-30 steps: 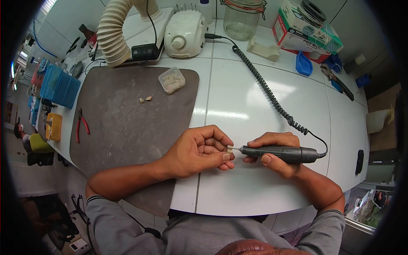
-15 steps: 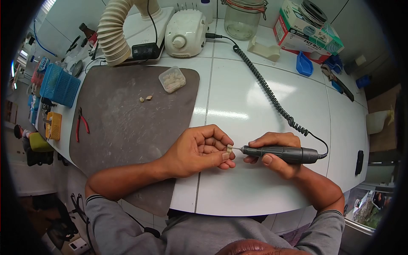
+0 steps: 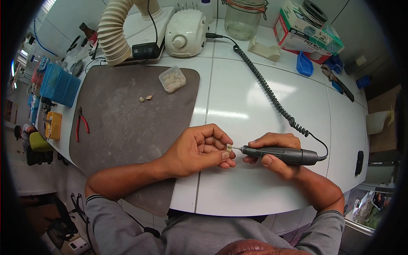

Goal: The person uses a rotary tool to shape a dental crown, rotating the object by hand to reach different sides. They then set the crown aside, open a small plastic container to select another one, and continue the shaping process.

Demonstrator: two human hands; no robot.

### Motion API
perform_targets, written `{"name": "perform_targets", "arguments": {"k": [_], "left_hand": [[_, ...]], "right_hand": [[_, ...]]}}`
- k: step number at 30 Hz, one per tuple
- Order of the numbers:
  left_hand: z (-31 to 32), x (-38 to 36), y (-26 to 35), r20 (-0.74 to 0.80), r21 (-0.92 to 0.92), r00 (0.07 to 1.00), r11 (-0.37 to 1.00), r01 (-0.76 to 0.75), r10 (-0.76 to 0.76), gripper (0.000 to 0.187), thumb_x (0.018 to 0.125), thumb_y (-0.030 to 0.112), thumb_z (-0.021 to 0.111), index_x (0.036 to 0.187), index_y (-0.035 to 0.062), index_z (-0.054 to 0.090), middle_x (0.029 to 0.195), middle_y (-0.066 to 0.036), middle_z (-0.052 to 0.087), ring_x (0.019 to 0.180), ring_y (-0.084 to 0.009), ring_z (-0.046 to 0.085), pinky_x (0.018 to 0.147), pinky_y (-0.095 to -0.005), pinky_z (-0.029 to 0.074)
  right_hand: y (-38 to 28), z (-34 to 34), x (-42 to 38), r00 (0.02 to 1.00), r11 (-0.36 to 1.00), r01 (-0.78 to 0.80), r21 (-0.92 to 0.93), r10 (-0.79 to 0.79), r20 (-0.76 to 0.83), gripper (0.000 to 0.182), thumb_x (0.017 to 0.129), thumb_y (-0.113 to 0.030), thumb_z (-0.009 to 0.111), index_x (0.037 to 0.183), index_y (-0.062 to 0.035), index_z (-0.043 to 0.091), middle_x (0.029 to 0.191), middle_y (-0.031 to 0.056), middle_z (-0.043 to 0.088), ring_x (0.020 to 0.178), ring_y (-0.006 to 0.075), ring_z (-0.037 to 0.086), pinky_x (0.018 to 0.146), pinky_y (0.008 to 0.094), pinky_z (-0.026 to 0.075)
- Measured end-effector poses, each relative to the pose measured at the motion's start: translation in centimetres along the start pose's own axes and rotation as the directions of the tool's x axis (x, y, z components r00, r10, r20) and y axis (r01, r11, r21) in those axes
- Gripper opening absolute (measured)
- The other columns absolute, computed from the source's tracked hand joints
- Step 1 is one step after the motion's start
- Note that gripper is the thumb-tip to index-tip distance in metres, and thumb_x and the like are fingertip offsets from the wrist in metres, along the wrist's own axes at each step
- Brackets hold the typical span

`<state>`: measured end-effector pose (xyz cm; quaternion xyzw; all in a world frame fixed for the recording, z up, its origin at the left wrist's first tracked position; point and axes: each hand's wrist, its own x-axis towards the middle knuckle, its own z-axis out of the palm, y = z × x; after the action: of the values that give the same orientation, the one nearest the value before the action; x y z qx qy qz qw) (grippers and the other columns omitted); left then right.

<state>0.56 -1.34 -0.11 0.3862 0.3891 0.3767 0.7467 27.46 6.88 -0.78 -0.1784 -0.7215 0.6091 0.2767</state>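
Note:
Between the thumb and fingers of my left hand (image 3: 202, 148) is pinched a small cream-coloured piece (image 3: 229, 148); its exact kind is too small to make out. My right hand (image 3: 278, 153) is wrapped round a black rotary tool handpiece (image 3: 293, 155), held almost level. Its thin metal bit points left and meets the small piece, or comes very close to it. From the handpiece's rear end a coiled black cord (image 3: 272, 95) runs up to a white control unit (image 3: 185, 34) with a round knob.
On the grey mat (image 3: 123, 123) lie red-handled pliers (image 3: 81, 124), two small cream pieces (image 3: 145, 98) and a clear tub (image 3: 172, 79) of similar pieces. A ribbed hose (image 3: 114, 34), glass jar (image 3: 242, 19), mask box (image 3: 306, 32) and blue basket (image 3: 59, 85) line the back and left.
Both hands stay nearly in place, with the small piece shifted or turned very slightly. At the far left, a person in the background has moved a little.

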Motion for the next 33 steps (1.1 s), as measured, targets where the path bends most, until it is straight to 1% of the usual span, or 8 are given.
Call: {"name": "perform_targets", "arguments": {"k": [4,7,13,16,19,28,31,33], "left_hand": [[-0.01,0.02,-0.04,0.002,-0.009,1.000,1.000,-0.006,0.006,0.027,0.102,0.002,0.064,0.124,-0.0094,0.054,0.113,-0.021,0.070,0.107,-0.0236,0.075,0.092,-0.0277,0.064],[0.06,0.01,0.03,0.003,0.003,1.000,1.000,-0.003,0.003,0.027,0.102,0.002,0.064,0.124,-0.0092,0.054,0.113,-0.021,0.070,0.107,-0.0238,0.075,0.093,-0.0279,0.064],[0.05,-0.03,-0.08,-0.001,-0.004,1.000,1.000,0.001,-0.001,0.026,0.102,0.001,0.064,0.124,-0.0085,0.054,0.113,-0.021,0.069,0.108,-0.0240,0.075,0.093,-0.0284,0.064],[0.06,-0.03,-0.02,-0.001,0.003,1.000,1.000,0.000,0.000,0.025,0.102,0.001,0.064,0.123,-0.0084,0.054,0.113,-0.020,0.069,0.108,-0.0239,0.075,0.093,-0.0283,0.064],[0.09,-0.02,0.00,0.001,0.001,1.000,1.000,-0.002,0.002,0.025,0.102,0.001,0.064,0.124,-0.0083,0.054,0.113,-0.020,0.069,0.107,-0.0239,0.075,0.092,-0.0283,0.064],[0.02,-0.02,0.03,0.001,0.012,1.000,1.000,0.004,-0.004,0.026,0.103,0.002,0.064,0.124,-0.0085,0.054,0.112,-0.019,0.069,0.106,-0.0235,0.075,0.091,-0.0280,0.064],[-0.05,-0.02,-0.02,0.004,0.015,1.000,1.000,0.000,0.000,0.026,0.103,0.002,0.063,0.124,-0.0086,0.054,0.112,-0.019,0.069,0.106,-0.0234,0.075,0.091,-0.0281,0.064],[-0.10,0.01,-0.07,0.007,0.018,1.000,1.000,-0.005,0.005,0.026,0.103,0.002,0.063,0.124,-0.0086,0.053,0.112,-0.019,0.069,0.106,-0.0234,0.075,0.091,-0.0281,0.064]], "right_hand": [[0.01,0.03,-0.10,1.000,1.000,-0.016,0.003,0.016,-0.023,0.040,0.092,-0.015,0.063,0.119,0.0145,0.066,0.097,0.0270,0.075,0.087,0.0321,0.079,0.080,0.0378,0.066],[0.33,0.21,-0.03,0.999,1.000,0.016,0.023,-0.016,-0.042,0.035,0.093,-0.014,0.066,0.117,0.0106,0.070,0.097,0.0214,0.079,0.088,0.0264,0.080,0.080,0.0324,0.065],[-0.02,-0.04,0.04,1.000,1.000,-0.009,-0.009,0.009,-0.009,0.040,0.092,-0.015,0.063,0.119,0.0153,0.066,0.098,0.0274,0.074,0.088,0.0326,0.079,0.079,0.0376,0.066],[-0.02,0.09,0.02,1.000,1.000,-0.010,0.020,0.010,-0.009,0.040,0.092,-0.016,0.063,0.119,0.0150,0.066,0.098,0.0275,0.075,0.087,0.0321,0.079,0.079,0.0375,0.066],[0.08,0.17,0.10,0.999,1.000,0.006,0.029,-0.004,-0.042,0.034,0.092,-0.013,0.066,0.117,0.0106,0.070,0.097,0.0211,0.079,0.088,0.0260,0.080,0.080,0.0324,0.065],[0.10,0.12,0.02,1.000,0.999,-0.014,0.044,0.015,-0.016,0.034,0.092,-0.013,0.066,0.117,0.0104,0.070,0.096,0.0201,0.079,0.088,0.0251,0.080,0.079,0.0325,0.065],[0.01,-0.02,0.04,1.000,1.000,-0.021,0.016,0.021,0.002,0.040,0.091,-0.015,0.063,0.117,0.0144,0.067,0.098,0.0272,0.074,0.088,0.0335,0.080,0.079,0.0381,0.066],[-0.08,-0.02,0.00,1.000,1.000,-0.029,0.012,0.029,0.008,0.039,0.091,-0.016,0.063,0.117,0.0145,0.067,0.098,0.0272,0.074,0.087,0.0335,0.080,0.079,0.0381,0.066]]}}
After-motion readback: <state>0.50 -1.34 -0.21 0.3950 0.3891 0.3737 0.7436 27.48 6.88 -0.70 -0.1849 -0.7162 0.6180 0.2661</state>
